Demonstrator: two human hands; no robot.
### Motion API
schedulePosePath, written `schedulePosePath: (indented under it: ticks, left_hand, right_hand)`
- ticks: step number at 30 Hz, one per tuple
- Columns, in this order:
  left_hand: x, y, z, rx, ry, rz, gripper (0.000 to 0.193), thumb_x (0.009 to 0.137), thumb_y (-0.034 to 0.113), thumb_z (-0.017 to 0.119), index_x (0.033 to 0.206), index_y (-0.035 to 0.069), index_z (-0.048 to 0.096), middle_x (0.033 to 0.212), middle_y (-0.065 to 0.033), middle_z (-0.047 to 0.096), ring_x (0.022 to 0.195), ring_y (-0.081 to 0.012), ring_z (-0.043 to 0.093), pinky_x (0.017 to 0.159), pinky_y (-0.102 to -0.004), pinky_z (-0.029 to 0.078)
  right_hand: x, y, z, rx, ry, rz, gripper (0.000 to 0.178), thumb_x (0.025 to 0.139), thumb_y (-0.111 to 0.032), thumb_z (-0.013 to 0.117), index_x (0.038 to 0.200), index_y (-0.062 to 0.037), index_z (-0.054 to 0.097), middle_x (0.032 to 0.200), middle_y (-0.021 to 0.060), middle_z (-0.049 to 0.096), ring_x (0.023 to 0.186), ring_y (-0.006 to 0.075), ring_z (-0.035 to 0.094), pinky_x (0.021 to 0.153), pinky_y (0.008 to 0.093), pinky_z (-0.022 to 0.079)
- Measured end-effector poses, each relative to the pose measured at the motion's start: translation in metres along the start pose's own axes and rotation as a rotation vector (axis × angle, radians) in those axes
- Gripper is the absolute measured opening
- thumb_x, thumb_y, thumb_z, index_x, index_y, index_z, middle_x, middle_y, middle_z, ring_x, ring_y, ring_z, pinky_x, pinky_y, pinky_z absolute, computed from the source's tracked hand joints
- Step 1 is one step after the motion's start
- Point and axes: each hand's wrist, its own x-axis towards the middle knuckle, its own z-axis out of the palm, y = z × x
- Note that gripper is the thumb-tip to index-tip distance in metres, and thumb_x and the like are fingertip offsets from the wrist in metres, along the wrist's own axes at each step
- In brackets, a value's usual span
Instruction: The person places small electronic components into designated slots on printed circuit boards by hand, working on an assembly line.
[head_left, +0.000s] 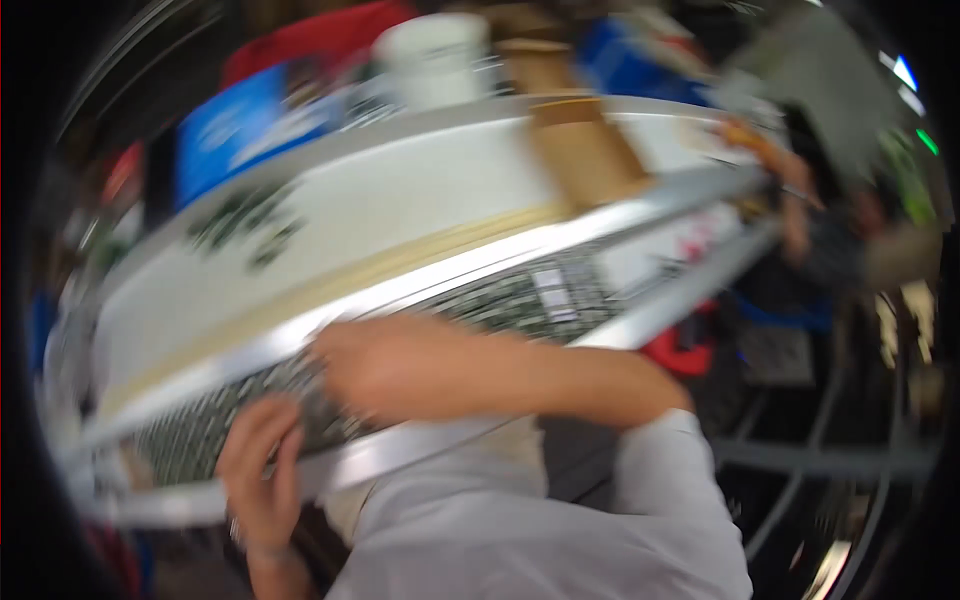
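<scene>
The picture is smeared by motion. A long silver metal frame lies across the table before me, with tightly packed rows of small dark grey-green pieces between its two rails. My right hand reaches left over these rows near the far rail; its fingers are too blurred to read. Closer to me, my left hand rests by the near rail, fingers bent and thumb apart from them, with nothing visible between. A small white rectangular piece sits among the rows to the right of my hands.
Loose dark green pieces lie on the white table. An open cardboard box stands beyond the frame. Behind are a white bucket and a blue box. Another person's hand is at the frame's right end.
</scene>
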Motion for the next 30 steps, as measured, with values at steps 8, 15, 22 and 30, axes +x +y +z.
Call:
schedulePosePath:
  ticks: [8,15,22,30]
  left_hand:
    - [0.002,-0.029,0.006,0.252,0.084,-0.068,0.036,0.080,-0.007,0.081,0.114,0.003,0.078,0.104,-0.0075,0.076,0.090,-0.0209,0.067,0.081,-0.0323,0.054]
    - [-0.003,-0.033,0.015,0.353,0.065,-0.122,0.036,0.079,-0.006,0.082,0.113,0.006,0.081,0.095,-0.0041,0.070,0.085,-0.0188,0.062,0.076,-0.0300,0.051]
    - [-0.003,-0.040,0.015,0.386,0.025,-0.090,0.035,0.079,-0.006,0.082,0.111,0.007,0.082,0.096,-0.0045,0.069,0.084,-0.0180,0.061,0.073,-0.0294,0.050]
    - [0.000,-0.032,0.018,0.465,-0.004,-0.076,0.035,0.079,-0.007,0.082,0.110,0.006,0.082,0.095,-0.0040,0.069,0.082,-0.0167,0.060,0.071,-0.0283,0.049]
  right_hand:
    - [-0.008,0.022,-0.005,0.436,0.142,0.437,0.026,0.082,0.009,0.077,0.106,0.0000,0.077,0.112,0.0092,0.072,0.089,0.0204,0.065,0.076,0.0291,0.053]
    - [-0.016,0.019,0.006,0.322,0.191,0.356,0.025,0.078,0.011,0.078,0.101,0.0005,0.078,0.109,0.0082,0.072,0.087,0.0199,0.065,0.075,0.0287,0.052]
    - [-0.014,0.018,0.009,0.292,0.144,0.333,0.024,0.077,0.010,0.078,0.099,0.0008,0.077,0.108,0.0081,0.071,0.085,0.0201,0.064,0.073,0.0281,0.051]
    - [-0.018,0.017,0.015,0.232,0.129,0.313,0.022,0.076,0.009,0.078,0.096,0.0004,0.077,0.109,0.0074,0.071,0.082,0.0190,0.062,0.069,0.0274,0.050]
